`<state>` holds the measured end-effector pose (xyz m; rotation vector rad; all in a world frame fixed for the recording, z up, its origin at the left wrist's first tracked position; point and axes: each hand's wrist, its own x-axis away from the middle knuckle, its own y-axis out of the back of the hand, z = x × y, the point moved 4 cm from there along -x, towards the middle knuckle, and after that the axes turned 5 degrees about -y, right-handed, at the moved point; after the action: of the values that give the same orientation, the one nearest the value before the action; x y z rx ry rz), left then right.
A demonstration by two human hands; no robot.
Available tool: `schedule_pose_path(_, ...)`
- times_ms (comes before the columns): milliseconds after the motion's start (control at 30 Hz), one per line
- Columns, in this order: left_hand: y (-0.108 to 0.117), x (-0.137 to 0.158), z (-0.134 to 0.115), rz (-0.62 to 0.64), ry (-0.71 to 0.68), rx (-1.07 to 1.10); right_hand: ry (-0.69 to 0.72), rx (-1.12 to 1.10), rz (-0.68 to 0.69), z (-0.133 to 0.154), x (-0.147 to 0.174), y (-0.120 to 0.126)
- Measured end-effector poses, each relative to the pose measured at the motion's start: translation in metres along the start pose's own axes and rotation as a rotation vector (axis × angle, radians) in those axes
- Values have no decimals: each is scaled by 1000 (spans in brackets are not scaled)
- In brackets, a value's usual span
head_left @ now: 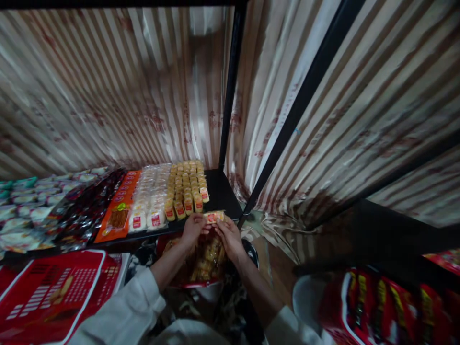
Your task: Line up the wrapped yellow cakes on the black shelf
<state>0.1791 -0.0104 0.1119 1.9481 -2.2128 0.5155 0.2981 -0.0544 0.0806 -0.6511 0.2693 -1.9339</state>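
A small wrapped snack cake [214, 217] with a red label is pinched at both ends, just in front of the black shelf [225, 199]. My left hand [195, 227] grips its left end and my right hand [229, 234] its right end. Below my hands, a red container [204, 284] holds more yellow wrapped snacks [206, 261]. Close by on the shelf stand rows of yellow wrapped cakes [185, 187], with red labels facing the front. White wrapped cakes [151, 196] stand in rows to their left.
Orange snack packs [118, 206], dark shiny packets [88, 206] and white packets [36, 201] fill the shelf's left part. A red printed box [53, 292] sits at lower left. Red packets [388, 302] are at lower right. Black posts [232, 91] and striped curtains [143, 86] stand behind.
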Motion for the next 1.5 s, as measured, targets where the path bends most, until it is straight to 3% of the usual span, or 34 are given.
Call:
schedule_pose_path(233, -12, 3, 14, -41, 78, 78, 99, 21, -9, -6, -21, 3)
schedule_pose_path(433, -15, -18, 31, -90, 82, 0, 217, 252, -41, 3, -64, 13)
schedule_pose_path(767, -11, -53, 45, -68, -36, -158, 393, 647, -51, -16, -127, 7)
schedule_pose_path(1033, -3, -73, 61, -82, -255, -221, 439, 740, -34, -9, -133, -5)
schedule_pose_path(1500, 2, -75, 73, -94, -326, -186, 517, 970, -22, -10, -120, -14)
